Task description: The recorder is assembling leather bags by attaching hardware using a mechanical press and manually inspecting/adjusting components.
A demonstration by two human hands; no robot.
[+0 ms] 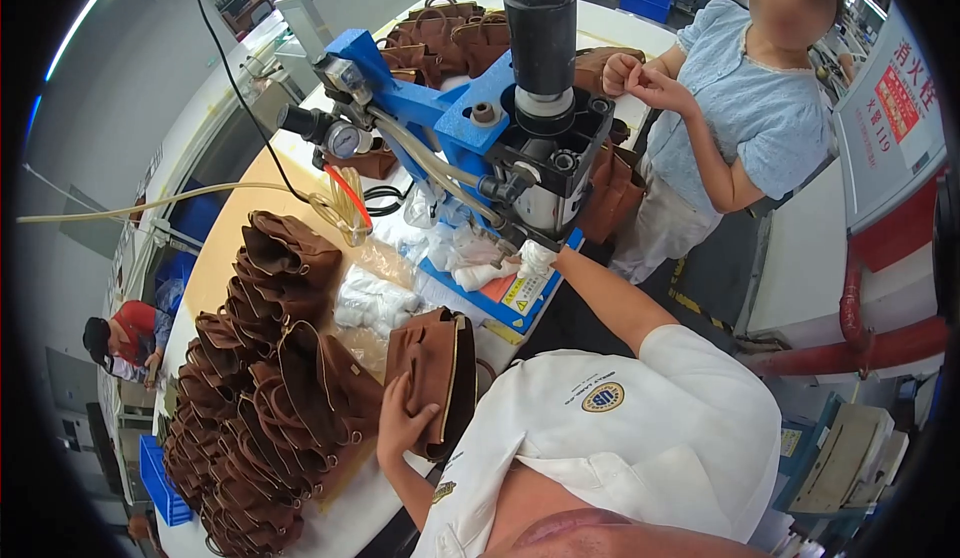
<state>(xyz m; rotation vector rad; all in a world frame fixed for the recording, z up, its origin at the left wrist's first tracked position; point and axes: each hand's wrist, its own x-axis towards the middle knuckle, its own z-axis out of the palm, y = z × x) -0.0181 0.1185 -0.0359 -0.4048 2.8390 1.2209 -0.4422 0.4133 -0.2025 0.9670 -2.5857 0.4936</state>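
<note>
My left hand (404, 420) grips the near side of a brown leather handbag (424, 363), thumb spread across its face and fingers at the edge. The bag stands tilted at the table edge, its gold-coloured zip facing my body. My right arm stretches to the base of a blue press (480, 118). There my right hand (538, 260) is at white, crumpled material under the black press head; the press and this material hide most of its fingers. Crumpled white plastic bags (375, 298) lie between the handbag and the press.
A large heap of brown handbags (260, 408) covers the table's left side. More handbags (445, 38) stand behind the press. A co-worker in a light blue top (745, 108) stands at the right. Hoses (190, 196) and a black cable run to the press. Red pipes (850, 353) line the right wall.
</note>
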